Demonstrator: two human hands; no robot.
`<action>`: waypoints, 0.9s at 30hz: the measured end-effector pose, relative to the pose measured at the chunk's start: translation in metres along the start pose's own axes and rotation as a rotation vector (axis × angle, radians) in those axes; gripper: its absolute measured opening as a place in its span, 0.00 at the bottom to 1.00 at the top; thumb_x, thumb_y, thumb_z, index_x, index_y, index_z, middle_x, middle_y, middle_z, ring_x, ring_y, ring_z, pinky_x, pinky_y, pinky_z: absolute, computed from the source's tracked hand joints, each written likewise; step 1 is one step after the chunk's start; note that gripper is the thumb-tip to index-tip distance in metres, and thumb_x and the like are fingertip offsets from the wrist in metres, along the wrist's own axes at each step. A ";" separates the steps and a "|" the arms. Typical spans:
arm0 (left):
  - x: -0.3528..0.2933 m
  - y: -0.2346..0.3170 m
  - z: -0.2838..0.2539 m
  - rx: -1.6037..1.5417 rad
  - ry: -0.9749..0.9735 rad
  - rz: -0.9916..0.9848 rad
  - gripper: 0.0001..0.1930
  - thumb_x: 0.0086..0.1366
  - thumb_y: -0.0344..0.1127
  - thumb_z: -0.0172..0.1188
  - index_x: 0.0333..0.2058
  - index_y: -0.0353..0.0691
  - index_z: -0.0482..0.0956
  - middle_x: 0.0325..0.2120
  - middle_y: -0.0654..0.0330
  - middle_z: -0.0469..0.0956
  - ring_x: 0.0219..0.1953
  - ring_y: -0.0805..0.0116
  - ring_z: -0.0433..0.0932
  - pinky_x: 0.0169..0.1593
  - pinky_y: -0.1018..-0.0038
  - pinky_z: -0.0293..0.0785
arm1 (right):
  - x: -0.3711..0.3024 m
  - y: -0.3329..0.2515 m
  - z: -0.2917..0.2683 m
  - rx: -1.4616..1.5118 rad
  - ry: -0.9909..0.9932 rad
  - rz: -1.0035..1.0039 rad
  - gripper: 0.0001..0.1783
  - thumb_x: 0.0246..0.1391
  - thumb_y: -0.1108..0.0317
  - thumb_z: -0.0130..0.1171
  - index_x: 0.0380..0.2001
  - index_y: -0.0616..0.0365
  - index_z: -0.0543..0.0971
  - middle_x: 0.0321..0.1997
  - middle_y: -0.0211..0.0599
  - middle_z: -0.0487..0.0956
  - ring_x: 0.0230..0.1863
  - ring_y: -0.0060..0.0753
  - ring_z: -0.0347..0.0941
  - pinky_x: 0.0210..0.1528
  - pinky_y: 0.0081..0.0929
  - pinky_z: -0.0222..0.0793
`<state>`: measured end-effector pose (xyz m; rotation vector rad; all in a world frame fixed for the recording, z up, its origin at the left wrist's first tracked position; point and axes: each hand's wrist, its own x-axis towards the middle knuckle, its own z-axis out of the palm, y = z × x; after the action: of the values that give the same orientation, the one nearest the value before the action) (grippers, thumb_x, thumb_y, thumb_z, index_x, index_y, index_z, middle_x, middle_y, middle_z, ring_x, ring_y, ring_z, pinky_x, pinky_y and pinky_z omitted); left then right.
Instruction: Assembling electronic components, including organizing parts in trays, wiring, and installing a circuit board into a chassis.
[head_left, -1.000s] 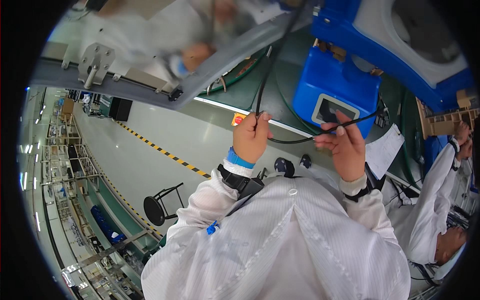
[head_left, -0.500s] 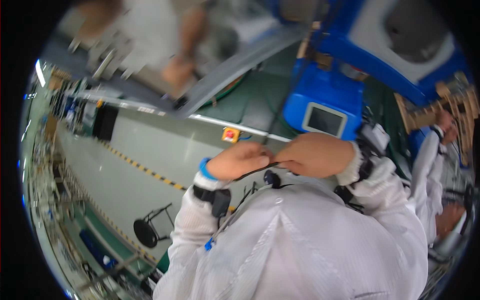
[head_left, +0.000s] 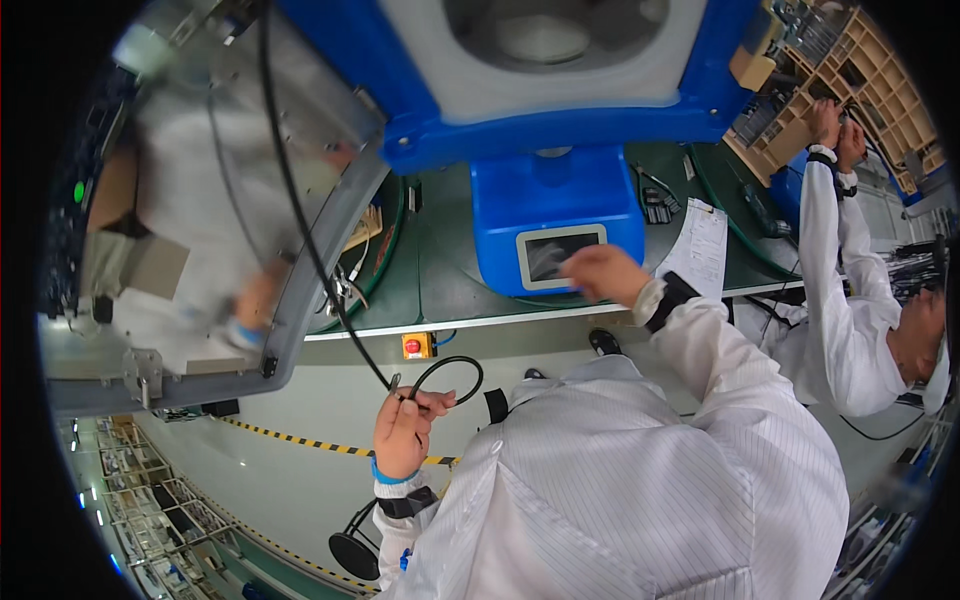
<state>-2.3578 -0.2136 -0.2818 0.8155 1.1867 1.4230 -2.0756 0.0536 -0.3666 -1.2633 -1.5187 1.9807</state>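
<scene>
My left hand (head_left: 403,432) is closed on a thin black cable (head_left: 310,250). The cable runs down from the upper left and curls into a small loop just right of my fingers. My right hand (head_left: 600,272) is stretched forward with fingers apart, fingertips at the small grey touch screen (head_left: 553,256) on the front of a blue machine (head_left: 555,205); it holds nothing. Both my arms are in white striped sleeves with dark wrist cuffs.
A green-topped bench (head_left: 440,270) carries the machine, a paper sheet (head_left: 700,245) and small tools. A red button in a yellow box (head_left: 413,346) sits on its front edge. A co-worker in white (head_left: 850,300) reaches to wooden shelves on the right. A clear hinged panel (head_left: 200,200) hangs on the left.
My hands were together on the cable. My right hand has let go and moved up to the machine's screen. My left hand has dropped lower and keeps the looped cable.
</scene>
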 end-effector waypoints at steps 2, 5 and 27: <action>0.001 -0.004 0.017 0.054 0.065 0.003 0.13 0.75 0.37 0.42 0.41 0.30 0.69 0.34 0.49 0.77 0.44 0.54 0.78 0.58 0.52 0.70 | 0.033 0.075 -0.079 0.127 0.388 0.146 0.14 0.59 0.61 0.59 0.41 0.59 0.80 0.28 0.36 0.79 0.19 0.24 0.69 0.20 0.24 0.68; 0.008 -0.018 0.037 0.180 0.162 0.026 0.13 0.75 0.37 0.43 0.41 0.31 0.69 0.35 0.48 0.77 0.44 0.54 0.78 0.56 0.53 0.72 | 0.059 0.158 -0.176 -0.036 0.744 0.312 0.20 0.51 0.57 0.64 0.39 0.64 0.80 0.33 0.48 0.82 0.29 0.45 0.80 0.29 0.37 0.76; -0.006 -0.021 0.172 0.741 0.595 -0.047 0.21 0.75 0.46 0.43 0.34 0.35 0.78 0.26 0.56 0.79 0.28 0.66 0.75 0.34 0.70 0.72 | 0.133 0.122 -0.204 -0.247 1.015 0.677 0.41 0.34 0.62 0.79 0.50 0.69 0.71 0.52 0.56 0.77 0.54 0.54 0.75 0.57 0.38 0.72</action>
<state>-2.1896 -0.1804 -0.2543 0.8593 2.2507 1.2131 -1.9550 0.2249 -0.5409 -2.5778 -0.8555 1.0154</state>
